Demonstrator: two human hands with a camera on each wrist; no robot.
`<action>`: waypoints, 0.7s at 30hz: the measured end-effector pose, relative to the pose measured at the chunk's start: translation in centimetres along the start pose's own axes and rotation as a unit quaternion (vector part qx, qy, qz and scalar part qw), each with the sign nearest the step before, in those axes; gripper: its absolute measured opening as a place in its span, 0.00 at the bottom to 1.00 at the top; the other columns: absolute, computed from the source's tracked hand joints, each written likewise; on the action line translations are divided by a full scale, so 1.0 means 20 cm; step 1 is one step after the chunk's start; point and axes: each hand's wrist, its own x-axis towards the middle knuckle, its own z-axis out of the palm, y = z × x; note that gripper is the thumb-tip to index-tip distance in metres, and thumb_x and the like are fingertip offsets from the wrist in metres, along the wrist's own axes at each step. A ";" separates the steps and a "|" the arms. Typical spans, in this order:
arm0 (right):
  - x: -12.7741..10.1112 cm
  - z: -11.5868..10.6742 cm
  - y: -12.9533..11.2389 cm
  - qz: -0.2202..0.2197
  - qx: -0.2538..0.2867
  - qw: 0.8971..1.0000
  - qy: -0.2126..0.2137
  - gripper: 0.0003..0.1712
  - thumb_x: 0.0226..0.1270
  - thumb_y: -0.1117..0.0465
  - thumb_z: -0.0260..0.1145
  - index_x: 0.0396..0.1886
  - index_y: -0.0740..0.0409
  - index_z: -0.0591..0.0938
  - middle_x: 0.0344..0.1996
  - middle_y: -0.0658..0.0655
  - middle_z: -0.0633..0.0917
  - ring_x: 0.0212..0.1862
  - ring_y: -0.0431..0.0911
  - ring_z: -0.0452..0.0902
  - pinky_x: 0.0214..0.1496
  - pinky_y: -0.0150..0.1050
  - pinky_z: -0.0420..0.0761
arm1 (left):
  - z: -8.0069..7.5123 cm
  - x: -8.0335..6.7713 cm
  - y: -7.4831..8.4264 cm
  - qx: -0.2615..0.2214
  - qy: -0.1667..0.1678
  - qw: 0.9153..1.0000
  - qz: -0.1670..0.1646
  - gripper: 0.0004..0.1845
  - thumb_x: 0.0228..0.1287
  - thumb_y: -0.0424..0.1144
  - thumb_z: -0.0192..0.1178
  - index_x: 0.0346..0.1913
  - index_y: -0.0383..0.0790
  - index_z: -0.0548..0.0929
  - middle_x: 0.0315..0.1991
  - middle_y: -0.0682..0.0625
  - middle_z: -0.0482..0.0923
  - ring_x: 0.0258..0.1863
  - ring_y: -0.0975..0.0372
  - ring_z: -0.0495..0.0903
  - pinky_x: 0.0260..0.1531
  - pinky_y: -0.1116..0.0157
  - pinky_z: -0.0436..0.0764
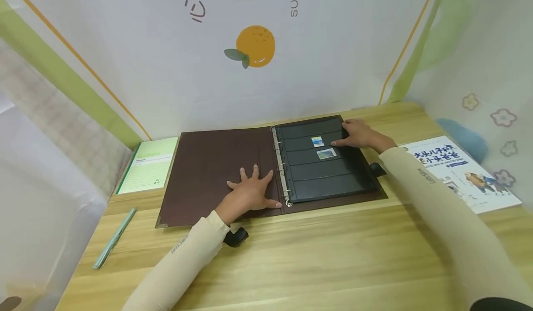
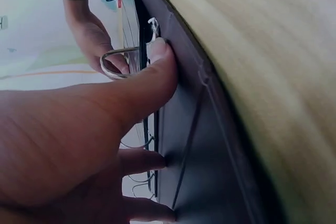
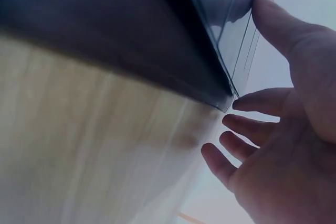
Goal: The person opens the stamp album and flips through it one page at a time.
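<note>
A dark brown ring binder lies opened flat on the table, its metal rings along the spine. Black pocket pages fill its right side. Two small stamps, one blue and yellow and one with a pale border, sit in the top page. My left hand rests with fingers spread on the inside cover, its thumb beside the lowest ring. At the pages' outer edge is my right hand. Its thumb touches the top page, while the other fingers extend loosely by the edge.
A green notebook lies left of the binder. Nearer me on that side is a slim pale-green object, perhaps tweezers or a folded fan. A picture book lies at the right, beside my forearm. White printed cloth hangs behind the table.
</note>
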 end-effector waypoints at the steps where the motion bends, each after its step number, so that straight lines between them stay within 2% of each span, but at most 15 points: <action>1: 0.01 0.00 -0.01 -0.005 -0.001 1.000 0.006 0.52 0.70 0.47 0.67 0.72 0.86 0.56 0.72 0.84 0.57 0.75 0.76 0.50 0.76 0.68 0.54 | 0.00 0.00 -0.01 -0.002 0.001 1.000 0.001 0.53 0.58 0.67 0.66 0.82 0.59 0.53 0.83 0.38 0.41 0.79 0.31 0.39 0.62 0.21 0.53; 6: 0.02 -0.01 -0.05 -0.014 -0.008 0.999 0.042 0.46 0.68 0.49 0.69 0.67 0.85 0.64 0.67 0.84 0.66 0.70 0.75 0.60 0.72 0.67 0.62 | -0.01 -0.01 -0.06 -0.025 0.005 0.999 0.022 0.52 0.60 0.67 0.64 0.82 0.59 0.50 0.83 0.38 0.37 0.78 0.31 0.37 0.63 0.21 0.51; 8: 0.02 0.00 -0.05 -0.013 -0.008 0.998 0.058 0.42 0.67 0.49 0.71 0.62 0.82 0.69 0.61 0.82 0.72 0.65 0.73 0.66 0.67 0.66 0.66 | 0.00 -0.01 -0.07 -0.031 0.004 0.999 0.027 0.52 0.61 0.67 0.63 0.82 0.59 0.49 0.83 0.38 0.36 0.78 0.31 0.36 0.63 0.21 0.51; 12: 0.01 0.02 -0.06 -0.006 -0.004 0.997 0.075 0.39 0.65 0.48 0.72 0.58 0.77 0.70 0.57 0.80 0.74 0.60 0.71 0.69 0.60 0.65 0.70 | 0.02 -0.02 -0.08 -0.027 -0.001 0.999 0.029 0.51 0.62 0.67 0.61 0.82 0.59 0.48 0.83 0.38 0.35 0.79 0.31 0.36 0.63 0.21 0.51; 21: -0.03 0.04 -0.07 -0.005 0.013 0.997 0.081 0.48 0.65 0.50 0.72 0.70 0.80 0.62 0.61 0.84 0.68 0.62 0.74 0.65 0.61 0.67 0.68 | 0.05 -0.01 -0.08 -0.015 -0.007 0.999 0.033 0.52 0.62 0.68 0.59 0.82 0.60 0.46 0.83 0.39 0.34 0.79 0.32 0.36 0.64 0.22 0.51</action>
